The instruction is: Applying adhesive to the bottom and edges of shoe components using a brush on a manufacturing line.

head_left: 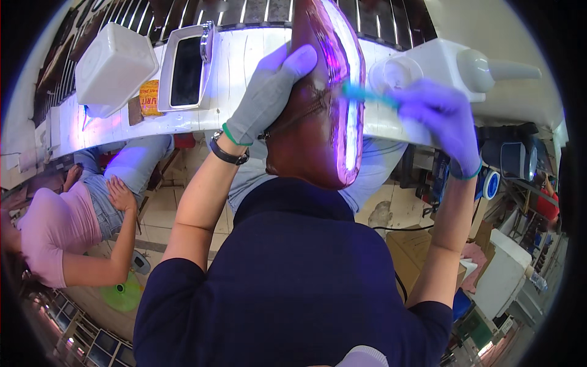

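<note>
My left hand (269, 88), in a grey glove with a green cuff, grips a brown leather boot (299, 144) with a zipper in its side. The boot is tilted so its glossy sole edge, lit white and violet, faces right. My gloved right hand (437, 113), blurred by motion, holds a brush (370, 95) with a teal handle. The brush's tip is at the sole edge; whether it touches I cannot tell. Just beyond that hand, a round white bowl (394, 74) stands on the white table (238, 52).
A white jug (116, 67), a yellow packet (150, 98) and a white tray (174, 73) with a dark inside stand at left. A white spouted bottle (455, 67) lies at right. Metal bars (257, 12) run along the far edge. Another person (67, 226) sits at left.
</note>
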Demonstrator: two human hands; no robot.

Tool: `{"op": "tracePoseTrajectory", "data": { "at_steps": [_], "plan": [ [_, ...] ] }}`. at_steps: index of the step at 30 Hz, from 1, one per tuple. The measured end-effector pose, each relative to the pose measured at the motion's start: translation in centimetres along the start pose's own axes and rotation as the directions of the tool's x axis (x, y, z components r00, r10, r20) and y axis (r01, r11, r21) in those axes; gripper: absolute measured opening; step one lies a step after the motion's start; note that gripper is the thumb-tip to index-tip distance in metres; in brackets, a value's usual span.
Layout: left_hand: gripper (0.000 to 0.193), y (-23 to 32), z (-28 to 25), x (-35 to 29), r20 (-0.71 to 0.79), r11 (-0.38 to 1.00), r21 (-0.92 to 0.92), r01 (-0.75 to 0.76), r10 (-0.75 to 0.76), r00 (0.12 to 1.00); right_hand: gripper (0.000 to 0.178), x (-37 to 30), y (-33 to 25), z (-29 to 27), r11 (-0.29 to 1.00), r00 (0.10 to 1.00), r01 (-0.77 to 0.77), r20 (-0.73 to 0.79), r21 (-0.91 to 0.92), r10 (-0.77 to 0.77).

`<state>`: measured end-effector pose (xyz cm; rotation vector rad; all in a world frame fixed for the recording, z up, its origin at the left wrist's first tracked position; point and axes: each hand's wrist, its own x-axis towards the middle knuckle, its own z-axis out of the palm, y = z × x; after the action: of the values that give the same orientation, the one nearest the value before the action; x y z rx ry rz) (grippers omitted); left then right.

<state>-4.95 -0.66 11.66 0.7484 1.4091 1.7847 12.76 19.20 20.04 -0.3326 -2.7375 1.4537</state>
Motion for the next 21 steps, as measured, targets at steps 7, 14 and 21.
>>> {"op": "tracePoseTrajectory", "data": {
  "at_steps": [7,14,21],
  "plan": [
    [0.041,-0.2,-0.4,0.2,-0.083,0.996,0.086,0.037,-0.03,0.996,0.025,-1.5,-1.5,0.1,0.998,0.953,0.033,0.3,0.053,-0.047],
    [0.041,-1.3,-0.4,0.7,-0.023,1.0,0.026,0.012,-0.011,1.0,0.023,0.6,-0.2,0.3,0.996,1.0,0.019,-0.011,-0.084,-0.02],
    [0.042,-2.1,-1.2,0.8,-0.039,0.993,-0.003,0.116,-0.116,0.993,0.026,-0.8,-2.0,0.6,0.994,0.963,-0.081,0.264,0.078,0.058]
  ]
}}
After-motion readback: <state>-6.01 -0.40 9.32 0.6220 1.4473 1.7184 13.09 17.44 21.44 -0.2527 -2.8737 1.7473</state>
